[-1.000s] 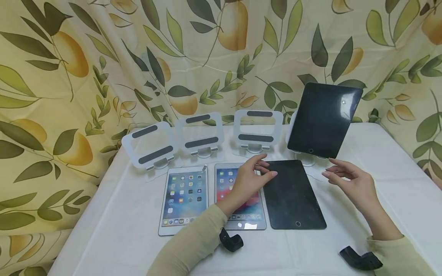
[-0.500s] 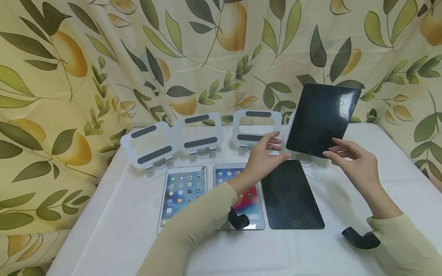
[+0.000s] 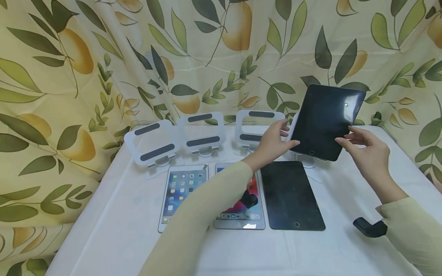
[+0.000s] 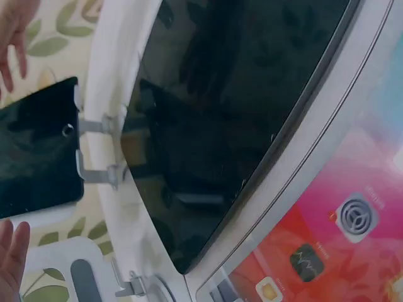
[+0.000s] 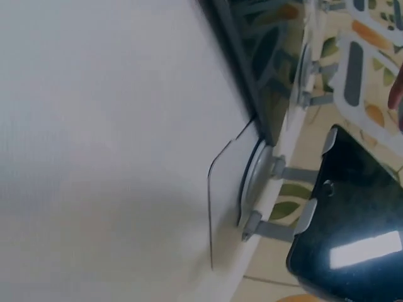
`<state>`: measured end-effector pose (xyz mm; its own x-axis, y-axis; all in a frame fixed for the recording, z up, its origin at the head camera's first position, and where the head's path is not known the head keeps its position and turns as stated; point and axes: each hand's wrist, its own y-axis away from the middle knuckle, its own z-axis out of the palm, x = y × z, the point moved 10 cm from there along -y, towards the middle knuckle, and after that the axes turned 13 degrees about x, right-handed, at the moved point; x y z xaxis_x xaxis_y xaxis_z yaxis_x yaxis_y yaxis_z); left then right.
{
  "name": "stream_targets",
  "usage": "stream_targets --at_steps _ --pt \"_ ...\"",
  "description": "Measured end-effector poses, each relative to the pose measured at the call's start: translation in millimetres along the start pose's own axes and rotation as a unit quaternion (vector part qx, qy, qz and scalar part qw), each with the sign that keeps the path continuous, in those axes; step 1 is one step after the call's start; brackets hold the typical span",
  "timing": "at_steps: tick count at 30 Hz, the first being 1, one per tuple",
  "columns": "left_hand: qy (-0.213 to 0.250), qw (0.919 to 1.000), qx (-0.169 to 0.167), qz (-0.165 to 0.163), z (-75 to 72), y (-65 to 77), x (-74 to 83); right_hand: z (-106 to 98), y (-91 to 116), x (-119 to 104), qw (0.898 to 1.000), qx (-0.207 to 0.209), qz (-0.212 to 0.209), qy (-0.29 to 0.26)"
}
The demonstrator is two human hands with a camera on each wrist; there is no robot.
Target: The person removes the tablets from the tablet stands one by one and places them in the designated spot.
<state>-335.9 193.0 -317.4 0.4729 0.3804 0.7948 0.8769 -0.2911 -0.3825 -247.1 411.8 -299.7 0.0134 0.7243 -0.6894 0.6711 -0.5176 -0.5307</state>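
A black-screened tablet (image 3: 326,119) leans tilted on a stand at the back right; hooks on the stand's arms (image 5: 296,175) hold its lower edge. My left hand (image 3: 272,142) is at its left edge, thumb and fingers spread. On the opposite side, my right hand (image 3: 367,149) has its thumb and fingers close to the tablet's right edge. In the left wrist view, fingers of both hands sit beside the tablet without curling round it; contact is unclear. A second black tablet (image 3: 293,195) lies flat on the table in front.
Two white tablets with lit screens, the left one (image 3: 184,184) and the middle one (image 3: 255,220), lie beside the flat black tablet. Three more stands, the left (image 3: 157,152), the centre (image 3: 202,142) and the right (image 3: 260,114), line the back. A patterned curtain (image 3: 235,76) hangs behind the table.
Both hands have moved up and away from the area above the flat tablets to the two sides of the tablet on the stand. The tablets and stands keep their places.
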Motion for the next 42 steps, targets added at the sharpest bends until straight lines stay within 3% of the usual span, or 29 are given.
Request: stream_targets --at_steps 3,6,13,20,24,26,29,31,33,37,39,42 --pt "-0.057 0.9977 -0.032 0.016 11.9 -6.9 -2.3 -1 -9 3 0.999 0.042 0.008 -0.005" --pt "-0.085 0.9949 -0.051 0.014 18.8 -11.5 -1.7 1 -15 7 0.997 0.074 0.019 -0.007" --pt "-0.071 0.9967 -0.016 -0.037 19.5 -23.1 8.4 14 -22 14 0.995 0.083 0.041 0.027" --pt "-0.075 0.9932 0.012 -0.088 28.3 -30.9 4.2 15 -29 18 0.994 0.084 0.046 0.051" --pt "-0.071 0.9928 0.005 -0.097 36.6 -33.0 3.1 12 -32 19 0.995 0.082 0.042 0.041" --pt "-0.037 0.9944 -0.003 -0.099 41.2 -32.4 1.1 10 -32 20 0.995 0.076 0.038 0.043" --pt "0.06 0.9937 -0.012 -0.094 44.6 -32.5 -3.5 10 -32 19 0.996 0.07 0.032 0.042" --pt "0.131 0.9872 -0.012 -0.091 42.7 -33.0 -5.6 10 -29 18 0.997 0.07 0.029 0.032" --pt "0.17 0.9817 -0.014 -0.085 40.4 -32.4 -6.9 11 -25 19 0.997 0.071 0.031 0.017" --pt "0.142 0.9887 -0.016 -0.046 39.1 -27.4 -1.5 10 -13 18 0.996 0.092 0.013 -0.006" --pt "0.105 0.9943 0.001 -0.02 38.0 -25.2 2.0 9 -8 19 0.995 0.1 0.005 -0.015" --pt "0.072 0.9962 0.047 -0.009 32.8 -21.3 5.2 7 -3 20 0.994 0.105 0.009 -0.028"
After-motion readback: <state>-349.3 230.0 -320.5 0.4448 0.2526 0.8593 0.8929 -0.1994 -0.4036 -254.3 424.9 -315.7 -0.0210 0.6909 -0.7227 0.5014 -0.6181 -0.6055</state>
